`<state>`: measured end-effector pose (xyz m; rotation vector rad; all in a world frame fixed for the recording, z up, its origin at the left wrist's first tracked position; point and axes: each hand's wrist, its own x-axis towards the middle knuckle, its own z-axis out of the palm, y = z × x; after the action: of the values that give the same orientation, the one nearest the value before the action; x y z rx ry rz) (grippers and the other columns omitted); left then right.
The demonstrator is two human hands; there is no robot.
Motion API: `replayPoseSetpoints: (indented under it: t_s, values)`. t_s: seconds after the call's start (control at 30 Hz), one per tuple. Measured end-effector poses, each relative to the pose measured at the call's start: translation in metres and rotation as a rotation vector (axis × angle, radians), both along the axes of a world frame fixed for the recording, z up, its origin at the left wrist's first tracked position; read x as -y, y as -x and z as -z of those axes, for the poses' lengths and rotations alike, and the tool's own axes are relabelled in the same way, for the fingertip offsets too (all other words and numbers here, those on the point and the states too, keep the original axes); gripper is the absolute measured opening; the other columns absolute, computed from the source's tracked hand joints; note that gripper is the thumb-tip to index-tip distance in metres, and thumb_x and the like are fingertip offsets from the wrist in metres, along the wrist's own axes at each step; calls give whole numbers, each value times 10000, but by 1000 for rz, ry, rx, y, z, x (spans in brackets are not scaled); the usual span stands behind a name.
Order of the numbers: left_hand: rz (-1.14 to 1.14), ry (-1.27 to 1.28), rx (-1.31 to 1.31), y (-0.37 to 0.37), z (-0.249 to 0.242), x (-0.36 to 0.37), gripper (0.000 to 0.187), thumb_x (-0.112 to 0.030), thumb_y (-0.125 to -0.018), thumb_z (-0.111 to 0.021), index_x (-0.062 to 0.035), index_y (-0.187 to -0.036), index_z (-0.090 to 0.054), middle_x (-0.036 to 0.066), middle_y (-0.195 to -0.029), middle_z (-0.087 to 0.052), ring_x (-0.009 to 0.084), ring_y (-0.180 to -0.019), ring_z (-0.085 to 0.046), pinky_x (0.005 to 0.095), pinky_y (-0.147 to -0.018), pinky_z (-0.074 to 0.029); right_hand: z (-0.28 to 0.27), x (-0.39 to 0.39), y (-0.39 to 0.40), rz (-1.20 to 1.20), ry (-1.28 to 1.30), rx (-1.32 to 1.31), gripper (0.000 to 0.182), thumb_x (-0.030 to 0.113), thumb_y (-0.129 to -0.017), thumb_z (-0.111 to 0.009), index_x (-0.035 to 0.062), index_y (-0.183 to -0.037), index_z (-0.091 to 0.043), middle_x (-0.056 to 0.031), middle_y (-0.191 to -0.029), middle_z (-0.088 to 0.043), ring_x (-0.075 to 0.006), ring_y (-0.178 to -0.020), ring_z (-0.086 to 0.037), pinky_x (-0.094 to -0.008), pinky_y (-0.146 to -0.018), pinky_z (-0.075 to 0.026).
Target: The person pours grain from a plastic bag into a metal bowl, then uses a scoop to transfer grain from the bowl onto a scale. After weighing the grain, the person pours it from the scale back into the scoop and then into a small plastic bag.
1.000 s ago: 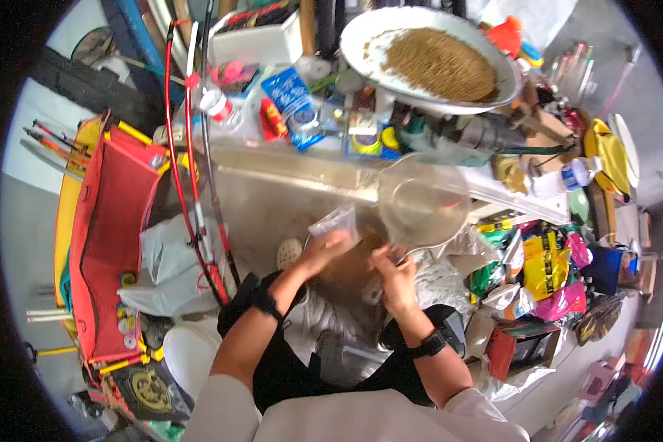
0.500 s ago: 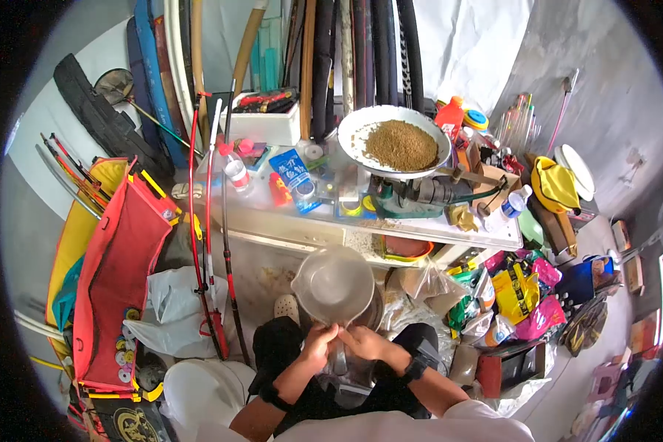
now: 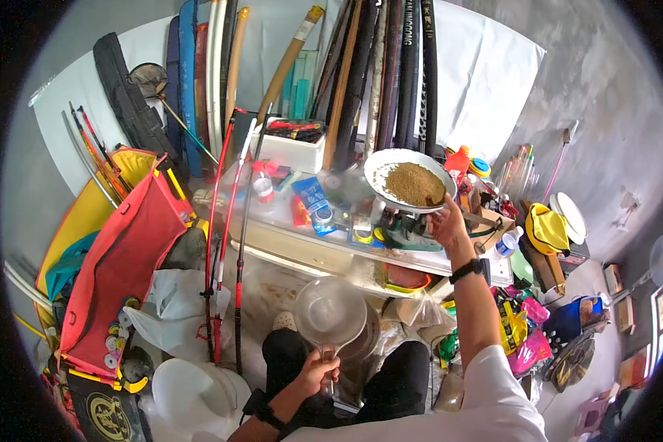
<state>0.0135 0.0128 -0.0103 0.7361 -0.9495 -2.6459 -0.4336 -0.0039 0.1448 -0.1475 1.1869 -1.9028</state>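
Observation:
My left hand [image 3: 318, 372] is closed around the handle of a metal ladle [image 3: 331, 311], a wide round pot-like bowl held over my lap. The ladle looks bare inside. A larger round container [image 3: 368, 335], partly hidden, stands below it between my legs. My right arm reaches forward, and my right hand [image 3: 445, 221] has its fingers at the near right rim of a white dish [image 3: 376, 174]. Brown granular bait or feed [image 3: 415, 184] lies heaped in that dish. Beneath it is a green weighing scale [image 3: 409, 237] on the bench.
Fishing rods [image 3: 225, 221] stand upright left of the bench [image 3: 302, 237]. A red bag [image 3: 118, 272] and a white bucket [image 3: 191, 398] are on my left. Bright packets [image 3: 519, 331] are piled on the right. A blue packet [image 3: 311, 195] lies on the bench.
My right hand has left the ladle's handle and reached forward to the dish's rim. My left hand keeps the ladle. The view has shifted.

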Motion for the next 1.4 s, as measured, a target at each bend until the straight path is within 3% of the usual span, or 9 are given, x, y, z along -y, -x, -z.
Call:
replayPoseSetpoints:
  t_s: [0.2, 0.37, 0.43, 0.5, 0.7, 0.8, 0.9, 1.03, 1.4]
  values:
    - [105, 101, 95, -21, -17, -8, 489, -90, -861, -564, -81, -1295, -340, 27, -800, -507, 112, -626, -535, 266, -553, -470, 14, 24, 28, 57, -85, -75, 152, 144, -850, -406, 34, -896, -500, -75, -707, -535, -181, -479, -515, -264, -400, -454]
    - [132, 54, 84, -35, -14, -14, 542, -96, -866, -560, -78, -1343, -302, 36, -786, -497, 120, -595, -529, 272, -541, -459, -16, 0, -19, 105, 110, -129, 154, 134, -855, -424, 7, -906, -496, -73, -703, -533, -183, -491, -516, -261, -418, -469]
    - [161, 51, 95, -36, -9, -14, 552, -100, -869, -556, -74, -1354, -293, 36, -772, -496, 123, -583, -527, 274, -537, -457, -35, -21, -43, 141, 120, 42, 194, 141, -860, -437, -27, -941, -493, -102, -737, -566, -209, -536, -567, -272, -460, -532]
    - [162, 97, 124, -37, -12, -15, 469, -101, -875, -536, -46, -1301, -349, 31, -733, -499, 130, -570, -527, 272, -527, -455, -33, -54, -48, -102, 161, 86, 314, 144, -849, -451, -78, -1071, -465, -197, -955, -595, -280, -744, -644, -297, -558, -600]
    - [137, 221, 137, -30, -25, -17, 263, -77, -867, -518, -25, -1111, -435, 26, -717, -499, 130, -549, -518, 275, -490, -447, -7, -146, -120, -96, 104, 154, 457, 92, -778, -446, -61, -1203, -371, -235, -1036, -562, -345, -796, -640, -332, -509, -601]
    - [127, 221, 92, -25, -25, -20, 241, -71, -867, -527, -21, -1085, -438, 27, -722, -495, 127, -542, -507, 274, -470, -442, 5, -180, -153, -73, 50, 285, 472, 67, -756, -455, -59, -1203, -366, -237, -1053, -545, -353, -782, -639, -342, -507, -602]
    - [160, 194, 103, -22, -35, -25, 238, -70, -872, -533, -19, -1085, -441, 32, -751, -491, 123, -538, -494, 272, -449, -434, 20, -193, -188, 32, -6, 66, 483, 24, -731, -449, -78, -1194, -358, -252, -1045, -531, -360, -747, -638, -355, -505, -601]
    - [136, 253, 122, -24, -37, -41, 172, -98, -881, -525, -38, -1029, -461, 40, -661, -479, 133, -500, -481, 283, -440, -408, 27, -205, -201, 68, -34, 185, 470, -18, -720, -438, -87, -1180, -368, -236, -1036, -544, -362, -750, -638, -379, -484, -592]
    - [167, 317, 168, -34, -37, -49, 132, -105, -883, -536, -39, -973, -465, 22, -677, -471, 119, -471, -465, 268, -424, -389, 33, -198, -217, 210, -133, -89, 461, -53, -676, -429, -20, -1135, -410, -204, -1004, -534, -363, -750, -621, -446, -508, -585]
